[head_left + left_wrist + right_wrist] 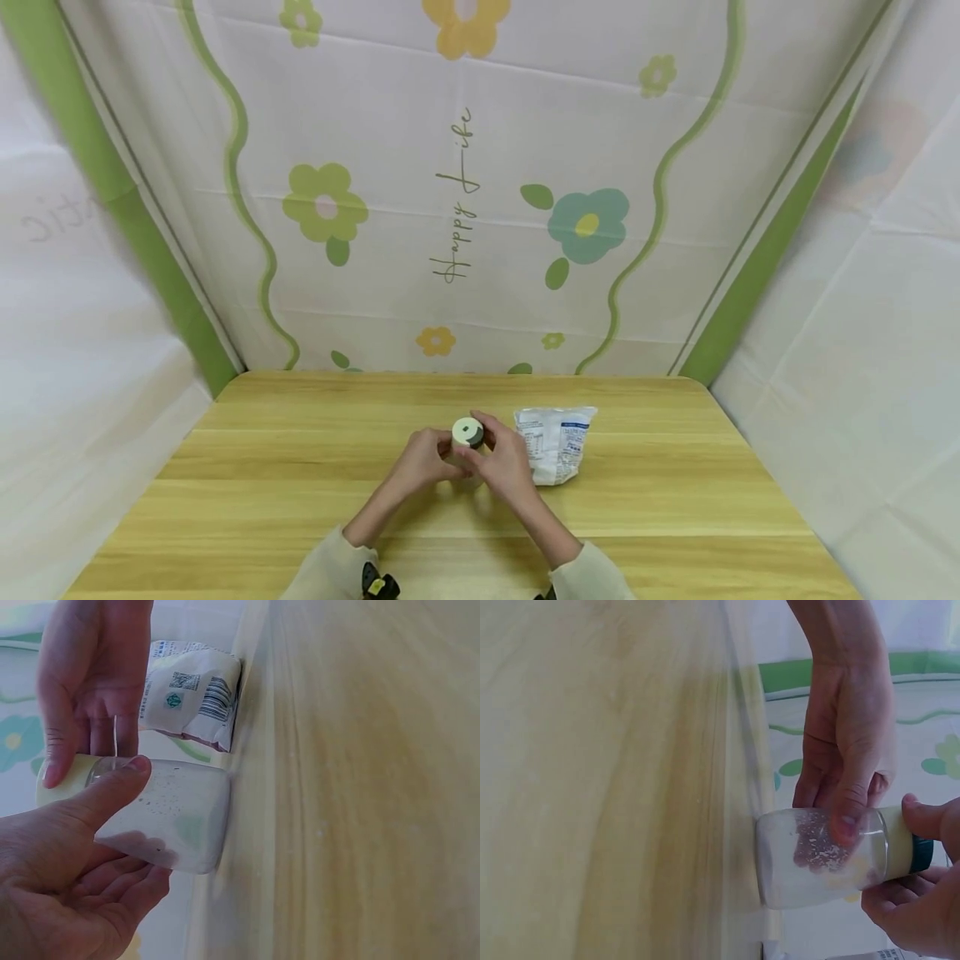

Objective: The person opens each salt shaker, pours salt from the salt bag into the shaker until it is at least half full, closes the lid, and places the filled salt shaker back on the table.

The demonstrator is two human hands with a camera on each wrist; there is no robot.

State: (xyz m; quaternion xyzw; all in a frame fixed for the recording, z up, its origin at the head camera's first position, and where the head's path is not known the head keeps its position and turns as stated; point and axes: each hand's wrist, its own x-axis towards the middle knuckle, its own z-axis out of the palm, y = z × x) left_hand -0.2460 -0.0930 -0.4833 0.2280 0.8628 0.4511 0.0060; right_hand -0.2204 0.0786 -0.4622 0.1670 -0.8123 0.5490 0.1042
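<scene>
A clear jar [187,817] with white specks inside stands upright on the table, topped by a cream lid [467,431] with a dark green part. My left hand [422,462] holds the jar's body, thumb on one side and fingers round the other, as the right wrist view shows of the jar [802,862]. My right hand [504,462] grips the lid between thumb and fingers. In the left wrist view, the right hand [97,682] reaches the lid from the far side.
A white printed packet [553,446] stands on the wooden table [300,467], just right of my right hand. Behind the table hangs a flowered cloth [405,208], with pale cloth walls on both sides.
</scene>
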